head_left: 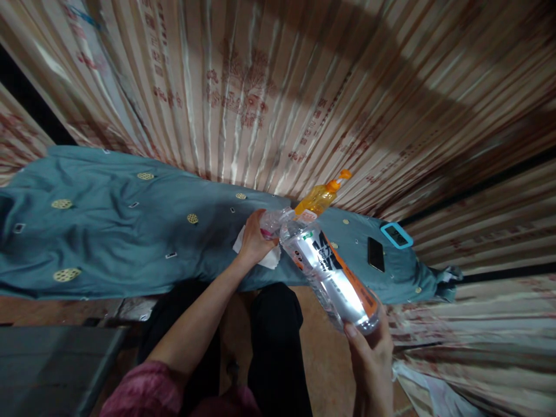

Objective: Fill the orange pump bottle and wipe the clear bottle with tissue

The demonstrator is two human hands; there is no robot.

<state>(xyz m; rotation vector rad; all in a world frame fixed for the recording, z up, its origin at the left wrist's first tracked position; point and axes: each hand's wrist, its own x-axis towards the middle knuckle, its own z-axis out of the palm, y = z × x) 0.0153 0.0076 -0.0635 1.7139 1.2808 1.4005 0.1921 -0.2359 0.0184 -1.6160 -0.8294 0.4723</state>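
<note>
My right hand (pixel 371 350) grips the base of a clear plastic bottle (pixel 334 278) with a black and orange label, tilted away from me. At the bottle's neck, my left hand (pixel 255 237) is closed around the top, with a white tissue (pixel 269 258) under it. Both are over the edge of a teal embroidered cloth (pixel 113 231) that covers a table or bed. Just behind the clear bottle's mouth stands an orange squeeze bottle (pixel 320 197) with an open flip cap.
A black phone (pixel 376 253) and a device with a light blue frame (pixel 397 235) lie on the cloth to the right. Striped pink-brown curtains (pixel 260 87) hang behind and to the right. My dark-trousered legs (pixel 273 341) are below, over a brown floor.
</note>
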